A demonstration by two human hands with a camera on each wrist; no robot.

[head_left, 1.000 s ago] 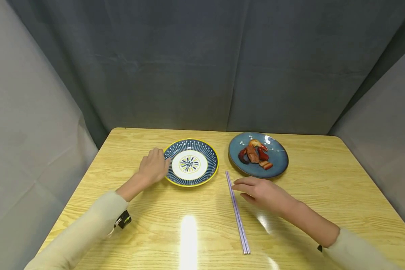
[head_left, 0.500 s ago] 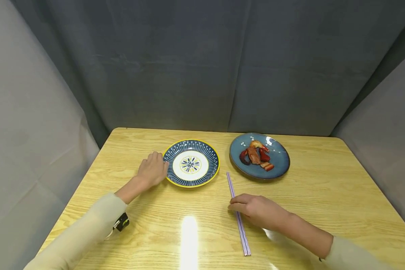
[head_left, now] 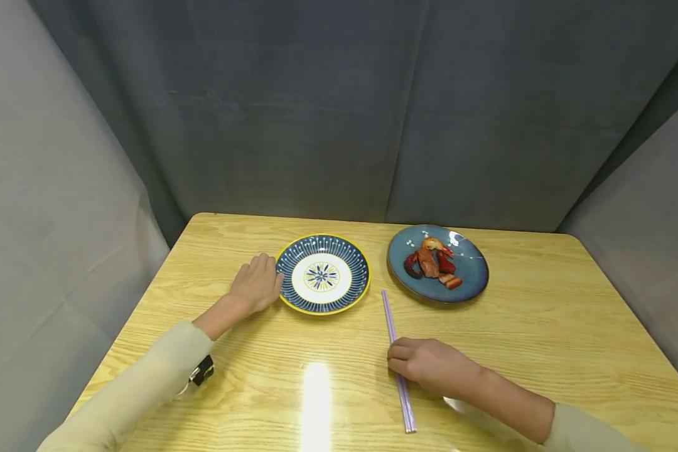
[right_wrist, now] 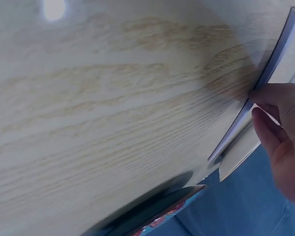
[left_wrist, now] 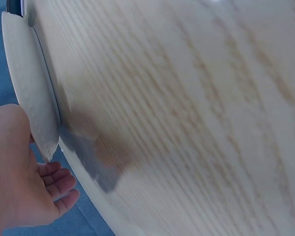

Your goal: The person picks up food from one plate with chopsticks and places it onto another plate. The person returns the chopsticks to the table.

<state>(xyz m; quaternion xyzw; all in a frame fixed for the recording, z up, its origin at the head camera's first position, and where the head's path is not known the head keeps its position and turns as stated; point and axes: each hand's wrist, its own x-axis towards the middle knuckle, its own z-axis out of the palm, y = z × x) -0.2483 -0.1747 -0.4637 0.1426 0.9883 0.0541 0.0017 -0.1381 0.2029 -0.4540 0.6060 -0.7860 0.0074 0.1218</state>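
Observation:
My left hand [head_left: 255,285] holds the left rim of a white plate [head_left: 305,290] with a dark blue patterned border and yellow edge. In the left wrist view, the plate's pale side [left_wrist: 29,78] lies between thumb and fingers. My right hand [head_left: 429,364] pinches a pair of slim purple chopsticks [head_left: 405,405] around their middle, low over the table. The right wrist view has thumb and fingertips against the chopsticks [right_wrist: 278,51]. Behind that hand, a blue plate [head_left: 471,279] bears a shrimp [head_left: 432,243], a tentacle [head_left: 412,267] and several meat-like pieces [head_left: 427,263].
The wooden table [head_left: 248,389] has a bright glare streak near its front. A dark grey curtain [head_left: 294,125] hangs behind it, with pale cloth panels [head_left: 62,220] at both sides. The blue plate stands right of the patterned one, with a gap between.
My right hand has come down and toward me along the chopsticks and now pinches them; their near end has shifted slightly left. My left hand has stayed at the patterned plate's rim.

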